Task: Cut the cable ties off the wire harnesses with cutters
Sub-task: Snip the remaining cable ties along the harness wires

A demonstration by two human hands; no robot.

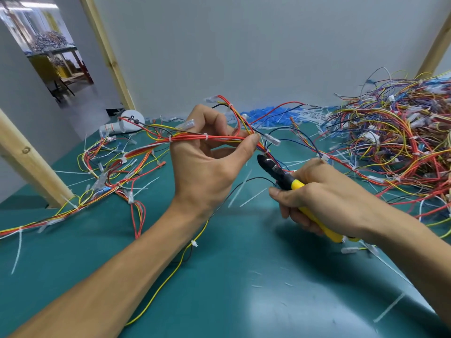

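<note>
A left hand (207, 164) pinches a red-and-yellow wire harness (195, 137) between thumb and curled fingers, holding it raised above the green mat (244, 276), seemingly to expose a white cable tie (267, 151) just right of the thumb. A right hand (324, 198) wraps around yellow-handled cutters (284, 176), their black tip just below that tie.
</note>
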